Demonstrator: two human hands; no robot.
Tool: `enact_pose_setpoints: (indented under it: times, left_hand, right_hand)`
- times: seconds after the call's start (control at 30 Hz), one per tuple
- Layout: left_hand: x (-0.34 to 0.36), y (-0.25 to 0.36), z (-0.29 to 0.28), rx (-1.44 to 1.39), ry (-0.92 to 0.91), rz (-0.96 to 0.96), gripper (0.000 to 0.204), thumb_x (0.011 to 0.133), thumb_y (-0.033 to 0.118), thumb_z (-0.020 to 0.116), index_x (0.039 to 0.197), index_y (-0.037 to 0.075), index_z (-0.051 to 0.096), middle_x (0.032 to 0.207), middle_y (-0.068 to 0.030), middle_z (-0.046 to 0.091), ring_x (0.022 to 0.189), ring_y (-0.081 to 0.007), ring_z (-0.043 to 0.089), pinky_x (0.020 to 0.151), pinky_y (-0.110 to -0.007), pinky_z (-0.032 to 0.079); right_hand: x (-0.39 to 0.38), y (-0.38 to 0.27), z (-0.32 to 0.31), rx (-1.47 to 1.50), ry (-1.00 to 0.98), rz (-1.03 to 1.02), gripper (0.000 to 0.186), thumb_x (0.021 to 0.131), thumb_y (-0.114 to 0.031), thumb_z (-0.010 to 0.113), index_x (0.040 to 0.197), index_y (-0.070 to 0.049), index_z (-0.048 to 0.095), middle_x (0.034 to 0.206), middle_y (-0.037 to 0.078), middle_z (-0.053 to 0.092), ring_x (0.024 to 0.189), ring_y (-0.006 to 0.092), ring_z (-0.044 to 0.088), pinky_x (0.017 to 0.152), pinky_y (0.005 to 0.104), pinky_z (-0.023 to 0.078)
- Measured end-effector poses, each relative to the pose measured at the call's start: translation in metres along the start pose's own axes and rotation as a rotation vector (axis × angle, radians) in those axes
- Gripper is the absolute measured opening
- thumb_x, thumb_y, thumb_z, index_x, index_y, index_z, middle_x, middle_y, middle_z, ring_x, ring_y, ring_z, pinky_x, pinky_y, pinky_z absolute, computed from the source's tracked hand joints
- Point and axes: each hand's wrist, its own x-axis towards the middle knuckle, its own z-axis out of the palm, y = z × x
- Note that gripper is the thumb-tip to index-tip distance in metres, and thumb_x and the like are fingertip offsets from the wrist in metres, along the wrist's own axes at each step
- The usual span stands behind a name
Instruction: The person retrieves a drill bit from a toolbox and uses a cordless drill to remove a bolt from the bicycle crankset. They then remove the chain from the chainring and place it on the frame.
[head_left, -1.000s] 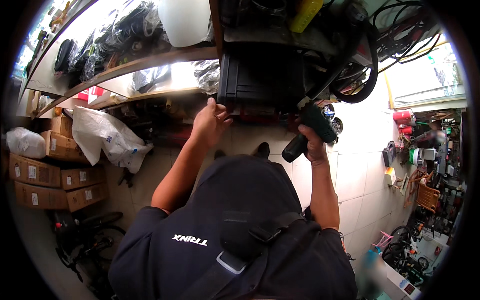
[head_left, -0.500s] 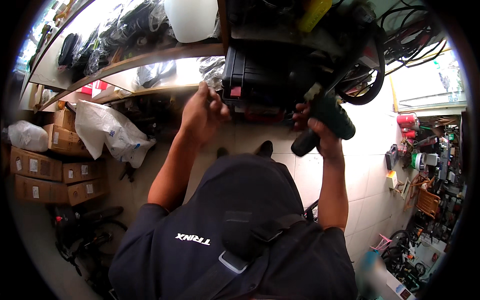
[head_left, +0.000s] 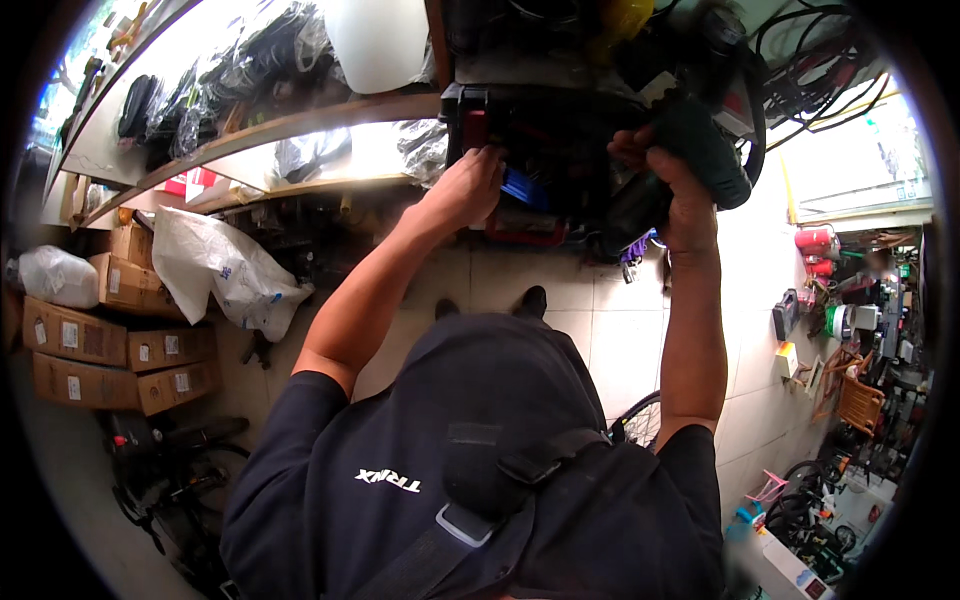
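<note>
My right hand [head_left: 685, 200] is wrapped round a dark green cordless drill [head_left: 702, 150], held over the right end of a black tool case [head_left: 452, 115]. The case stands open in front of me, its inside dark, so most of the contents cannot be made out. A blue object [head_left: 525, 187] shows inside, near the left end. At that end my left hand [head_left: 468, 188] has its fingers bent together against the case. Whatever they pinch is hidden.
Wooden shelves [head_left: 300, 115] with plastic-wrapped parts run along the left. Cartons [head_left: 75, 345] and a white sack [head_left: 225, 265] lie below them. Black cables [head_left: 815, 70] hang at the far right. A bicycle wheel [head_left: 640, 420] stands by my right side.
My left hand has moved right and onto the case. The right hand has carried the drill forward and right. The case, closed before, now shows its inside.
</note>
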Motion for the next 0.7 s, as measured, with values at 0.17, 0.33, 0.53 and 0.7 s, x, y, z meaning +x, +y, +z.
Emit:
enact_pose_setpoints:
  times: [0.17,0.33,0.53,0.7]
  left_hand:
    - [0.018,-0.007,0.011,-0.039,0.123,0.262,0.053,0.097,0.02,0.068,0.144,0.002,0.051,0.128,-0.0281,0.061,0.116,-0.0468,0.06,0.102,-0.051,0.049]
    - [0.005,-0.045,0.012,0.272,0.448,0.039,0.059,0.087,0.02,0.079,0.14,0.006,0.058,0.126,-0.0258,0.063,0.112,-0.0463,0.061,0.102,-0.049,0.049]
    - [0.06,-0.104,-0.003,0.199,0.419,-0.118,0.043,0.084,0.024,0.075,0.122,0.005,0.064,0.122,-0.0216,0.064,0.118,-0.0396,0.061,0.095,-0.049,0.054]
    - [0.078,-0.214,0.02,0.746,-0.002,0.003,0.047,0.101,0.039,0.057,0.14,0.013,0.061,0.142,-0.0245,0.057,0.131,-0.0396,0.054,0.106,-0.05,0.048]
  right_hand:
    - [0.0,0.003,0.0,0.0,-0.001,-0.007,0.029,0.09,-0.007,0.066,0.117,0.003,0.071,0.112,0.019,0.075,0.11,0.0308,0.072,0.107,0.045,0.052]
    - [0.002,0.007,-0.012,-0.056,-0.029,-0.002,0.028,0.088,-0.009,0.068,0.115,0.001,0.069,0.112,0.017,0.075,0.112,0.0316,0.071,0.108,0.0473,0.052]
    - [-0.008,0.004,-0.018,-0.167,-0.069,0.032,0.029,0.088,-0.012,0.072,0.114,-0.001,0.072,0.112,0.011,0.075,0.111,0.0243,0.07,0.103,0.0405,0.053]
    - [-0.024,0.016,-0.04,-0.133,-0.143,0.092,0.033,0.092,-0.021,0.079,0.121,-0.006,0.074,0.111,0.006,0.076,0.108,0.0176,0.07,0.097,0.0346,0.054]
